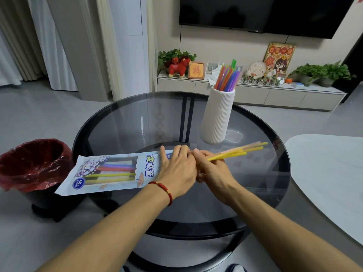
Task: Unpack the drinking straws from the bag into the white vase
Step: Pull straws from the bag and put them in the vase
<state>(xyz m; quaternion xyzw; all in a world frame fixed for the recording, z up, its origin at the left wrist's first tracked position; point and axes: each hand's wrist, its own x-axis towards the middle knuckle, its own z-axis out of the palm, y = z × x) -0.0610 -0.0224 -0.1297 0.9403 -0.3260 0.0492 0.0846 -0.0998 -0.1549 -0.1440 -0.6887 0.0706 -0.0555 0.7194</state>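
Bench: a round dark glass bench with a black rim carries the bag and the vase; both arms reach over its near edge.
Bag: the straw bag, white and blue with printed characters, lies flat on the left part of the bench, its left end reaching past the rim towards the bin. Through its clear window show purple, red and yellow straws lying lengthwise.
Left hand: the left hand, a red cord bracelet at its wrist, rests palm down on the right end of the bag, fingers spread loosely and pressing on it; it grips nothing that can be seen.
Right hand: the right hand sits just beside the left, touching it, fingers curled closed around a small bundle of straws.
Held straws: the yellow and pale pink straws stick out from the right hand to the right and slightly upward, above the glass, near the foot of the vase but apart from it.
White vase: the ribbed white vase stands upright on the far right part of the bench, well apart from the bag.
Straws in vase: a bunch of orange, purple, blue and green straws stands in the vase, fanning out above its mouth.
Bin: a bin with a red liner stands on the floor, left of the bench.
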